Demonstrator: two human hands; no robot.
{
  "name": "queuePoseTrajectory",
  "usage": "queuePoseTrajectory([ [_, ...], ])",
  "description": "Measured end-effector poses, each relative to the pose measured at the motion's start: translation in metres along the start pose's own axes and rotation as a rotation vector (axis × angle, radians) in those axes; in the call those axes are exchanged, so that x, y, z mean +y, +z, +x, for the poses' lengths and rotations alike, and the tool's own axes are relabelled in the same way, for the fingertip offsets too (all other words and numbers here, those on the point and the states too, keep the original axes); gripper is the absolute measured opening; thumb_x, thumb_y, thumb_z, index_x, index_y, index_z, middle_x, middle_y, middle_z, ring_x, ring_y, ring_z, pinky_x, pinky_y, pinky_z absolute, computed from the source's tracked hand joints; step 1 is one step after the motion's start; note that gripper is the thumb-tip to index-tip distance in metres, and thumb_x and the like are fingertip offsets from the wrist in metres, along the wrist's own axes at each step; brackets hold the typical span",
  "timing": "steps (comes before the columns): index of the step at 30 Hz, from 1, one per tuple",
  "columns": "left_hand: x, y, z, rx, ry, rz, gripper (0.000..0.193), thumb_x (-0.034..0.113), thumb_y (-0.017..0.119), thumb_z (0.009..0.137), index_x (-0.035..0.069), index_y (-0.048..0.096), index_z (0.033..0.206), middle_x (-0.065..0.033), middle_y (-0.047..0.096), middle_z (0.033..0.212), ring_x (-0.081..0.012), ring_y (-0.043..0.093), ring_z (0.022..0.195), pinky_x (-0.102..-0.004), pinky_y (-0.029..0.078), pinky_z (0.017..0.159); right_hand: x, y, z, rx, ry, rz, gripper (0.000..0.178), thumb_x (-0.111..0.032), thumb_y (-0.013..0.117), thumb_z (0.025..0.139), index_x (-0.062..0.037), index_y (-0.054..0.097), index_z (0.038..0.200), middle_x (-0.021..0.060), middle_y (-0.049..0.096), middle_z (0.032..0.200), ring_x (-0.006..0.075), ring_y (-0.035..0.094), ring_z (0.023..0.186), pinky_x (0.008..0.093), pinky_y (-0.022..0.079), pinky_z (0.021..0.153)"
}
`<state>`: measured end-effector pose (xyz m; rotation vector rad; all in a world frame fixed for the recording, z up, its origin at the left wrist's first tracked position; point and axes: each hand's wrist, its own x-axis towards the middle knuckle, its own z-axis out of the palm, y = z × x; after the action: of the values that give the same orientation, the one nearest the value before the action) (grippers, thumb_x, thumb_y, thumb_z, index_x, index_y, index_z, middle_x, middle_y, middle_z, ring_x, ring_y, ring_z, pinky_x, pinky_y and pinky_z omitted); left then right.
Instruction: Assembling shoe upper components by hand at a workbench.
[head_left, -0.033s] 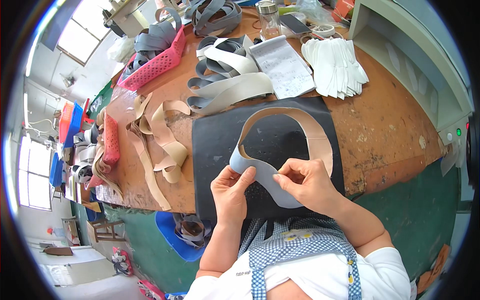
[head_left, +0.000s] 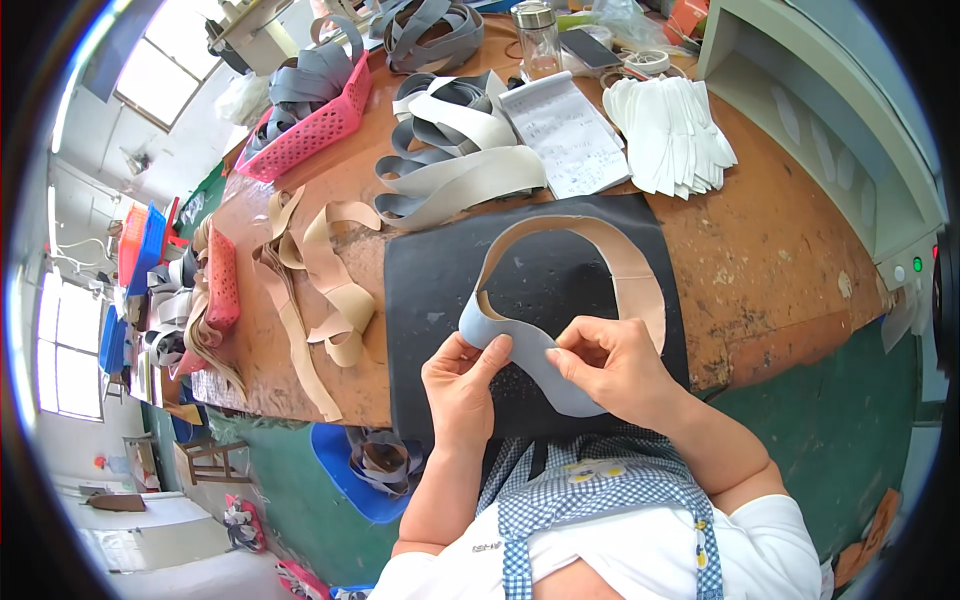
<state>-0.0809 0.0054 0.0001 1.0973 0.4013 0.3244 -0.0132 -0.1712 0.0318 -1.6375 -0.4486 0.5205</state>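
A long flat strip (head_left: 541, 363), blue-grey on one face and tan on the other, curves in a large loop above a black mat (head_left: 430, 300). My left hand (head_left: 463, 385) pinches its left part between thumb and fingers, where the grey face shows. Closed on the same strip farther right, my right hand (head_left: 612, 368) has its thumb on the grey face and its fingers curled. The tan far side of the loop arches over the mat, with a seam line across it at the right. My right hand hides part of the strip.
Loose tan strips (head_left: 340, 300) lie left of the mat. Behind it are grey and white strips (head_left: 470, 175), a notepad (head_left: 565, 135) and white pieces (head_left: 670, 135). A pink basket (head_left: 320, 125) holds grey strips. A pale machine housing (head_left: 820, 120) stands right; a blue tub (head_left: 345, 470) sits below the table.
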Motion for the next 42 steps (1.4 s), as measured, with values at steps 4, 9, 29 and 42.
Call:
queuePoseTrajectory([
  [4,-0.004,0.006,-0.009,-0.043,-0.012,0.047,0.025,-0.001,0.077,0.085,-0.003,0.07,0.109,-0.0058,0.072,0.095,-0.0098,0.066,0.082,-0.0253,0.054,0.079,-0.004,-0.001,0.01,0.01,-0.016,0.055,0.01,-0.006,0.069,0.093,0.0027,0.068,0.089,0.0006,0.067,0.073,0.0025,0.059,0.067,0.0203,0.047,0.058],
  [9,0.002,0.003,0.0,0.038,-0.063,-0.046,0.017,0.004,0.074,0.089,-0.001,0.068,0.104,-0.0058,0.071,0.094,-0.0102,0.067,0.081,-0.0256,0.057,0.076,-0.004,0.0,0.007,-0.016,-0.007,-0.008,0.01,-0.006,0.069,0.093,0.0028,0.068,0.088,0.0005,0.066,0.073,0.0028,0.059,0.065,0.0198,0.046,0.057],
  [29,0.002,0.009,0.001,0.011,-0.077,-0.013,0.011,0.003,0.076,0.088,-0.001,0.069,0.095,-0.0048,0.07,0.087,-0.0103,0.066,0.078,-0.0254,0.056,0.074,-0.002,0.002,0.013,-0.036,-0.043,-0.05,0.011,-0.007,0.07,0.092,0.0032,0.067,0.091,0.0032,0.069,0.074,0.0036,0.062,0.067,0.0207,0.048,0.058],
  [42,-0.001,-0.001,0.008,0.013,-0.077,0.031,0.009,0.003,0.076,0.087,0.001,0.067,0.086,-0.0021,0.069,0.081,-0.0088,0.064,0.073,-0.0227,0.053,0.073,0.007,0.007,0.01,-0.012,-0.062,-0.032,0.012,-0.009,0.069,0.089,0.0031,0.066,0.088,0.0097,0.068,0.068,0.0106,0.062,0.059,0.0272,0.048,0.055],
])
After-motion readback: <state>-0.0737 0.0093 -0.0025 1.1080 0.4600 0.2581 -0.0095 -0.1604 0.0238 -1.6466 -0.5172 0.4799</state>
